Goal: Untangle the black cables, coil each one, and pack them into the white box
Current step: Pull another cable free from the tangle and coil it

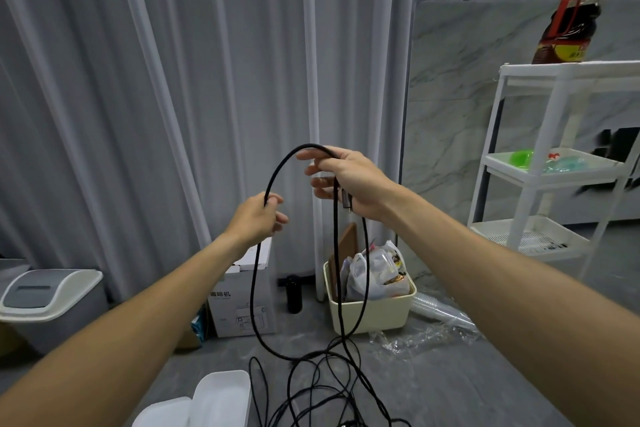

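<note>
My right hand (346, 180) is curled round the black cable (277, 177) near its plug, the top of a loop. My left hand (258, 218), at eight o'clock from it, pinches the same loop. It looks light, limp and braided; I'd grip beside the plug. The remaining cables (322, 388) lie tangled at six o'clock, the white box (221, 392) beside them.

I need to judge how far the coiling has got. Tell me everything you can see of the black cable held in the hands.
The black cable looks thick and braided. It arches between both hands: the left hand grips it lower, the right hand holds it higher, a metallic plug hanging below that palm. Two strands drop from the right hand and one from the left, joining the tangle of thinner black cables on the grey floor.
</note>
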`<state>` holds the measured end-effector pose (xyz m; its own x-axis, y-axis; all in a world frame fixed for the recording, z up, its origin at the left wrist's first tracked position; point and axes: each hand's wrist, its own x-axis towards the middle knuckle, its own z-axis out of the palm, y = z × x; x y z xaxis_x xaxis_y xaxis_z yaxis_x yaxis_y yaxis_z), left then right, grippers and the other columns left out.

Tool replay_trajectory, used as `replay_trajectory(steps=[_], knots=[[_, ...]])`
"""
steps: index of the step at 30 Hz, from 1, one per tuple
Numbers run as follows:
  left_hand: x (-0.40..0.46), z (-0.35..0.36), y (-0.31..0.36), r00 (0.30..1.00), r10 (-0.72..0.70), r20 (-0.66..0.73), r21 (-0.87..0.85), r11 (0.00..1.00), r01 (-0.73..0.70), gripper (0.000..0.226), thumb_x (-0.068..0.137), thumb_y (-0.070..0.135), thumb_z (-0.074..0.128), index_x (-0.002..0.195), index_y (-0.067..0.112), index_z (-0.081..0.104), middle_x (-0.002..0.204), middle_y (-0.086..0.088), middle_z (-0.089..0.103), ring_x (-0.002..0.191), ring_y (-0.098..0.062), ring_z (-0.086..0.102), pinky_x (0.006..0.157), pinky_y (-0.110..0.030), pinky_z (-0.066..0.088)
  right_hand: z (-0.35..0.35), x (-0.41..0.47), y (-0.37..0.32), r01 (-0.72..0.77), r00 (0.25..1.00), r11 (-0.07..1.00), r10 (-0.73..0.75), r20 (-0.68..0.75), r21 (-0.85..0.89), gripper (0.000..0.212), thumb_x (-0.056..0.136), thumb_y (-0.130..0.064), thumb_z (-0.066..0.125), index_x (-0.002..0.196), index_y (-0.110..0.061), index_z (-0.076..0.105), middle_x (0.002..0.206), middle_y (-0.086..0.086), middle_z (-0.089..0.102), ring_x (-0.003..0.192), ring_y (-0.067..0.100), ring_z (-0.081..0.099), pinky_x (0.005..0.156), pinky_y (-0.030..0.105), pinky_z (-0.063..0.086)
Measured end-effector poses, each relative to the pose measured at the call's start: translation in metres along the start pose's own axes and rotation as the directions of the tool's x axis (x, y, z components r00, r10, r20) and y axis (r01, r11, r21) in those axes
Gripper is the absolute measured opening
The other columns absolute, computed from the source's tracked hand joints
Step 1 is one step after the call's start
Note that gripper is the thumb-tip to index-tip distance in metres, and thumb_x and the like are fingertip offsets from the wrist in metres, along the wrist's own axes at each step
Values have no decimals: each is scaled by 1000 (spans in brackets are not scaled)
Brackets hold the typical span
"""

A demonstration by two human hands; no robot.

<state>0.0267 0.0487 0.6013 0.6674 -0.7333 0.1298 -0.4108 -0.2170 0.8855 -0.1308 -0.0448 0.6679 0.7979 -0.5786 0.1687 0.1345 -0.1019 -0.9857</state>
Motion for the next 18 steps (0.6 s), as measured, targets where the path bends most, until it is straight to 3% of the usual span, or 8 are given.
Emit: replay_trajectory(steps=[5,8,13,18], knots=[[4,-3,9,995,53,-82,-198,978,-68,29,108,23,31,119,9,54,81,-7,71,78,-25,68,83,-41,56,-7,0,1,-115,992,975,121,18,-192,31,104,-12,43,108,-17,74,108,6,61,93,24,62,80,36,58],[2,-5,24,986,97,-135,-235,964,-127,27,109,25,29,117,10,51,80,-11,70,77,-26,69,78,-39,59,-6,-2,4,-152,988,964,155,-1,-218,34,104,-10,39,108,-14,73,111,9,59,96,27,62,81,37,59],[-1,-9,39,974,159,-159,-192,963,-189,27,108,24,30,115,13,54,83,-10,70,75,-22,67,76,-35,59,-8,-1,6,-122,990,975,107,-87,-185,41,102,1,33,103,-8,73,96,12,60,76,18,56,60,23,47],[-4,-9,28,991,117,-69,-131,983,-126,23,106,17,35,113,12,57,90,-8,66,81,-22,66,74,-36,57,-7,6,-3,-10,985,994,-9,-174,-107,45,99,4,29,94,-10,71,72,4,53,59,10,44,51,19,36]])
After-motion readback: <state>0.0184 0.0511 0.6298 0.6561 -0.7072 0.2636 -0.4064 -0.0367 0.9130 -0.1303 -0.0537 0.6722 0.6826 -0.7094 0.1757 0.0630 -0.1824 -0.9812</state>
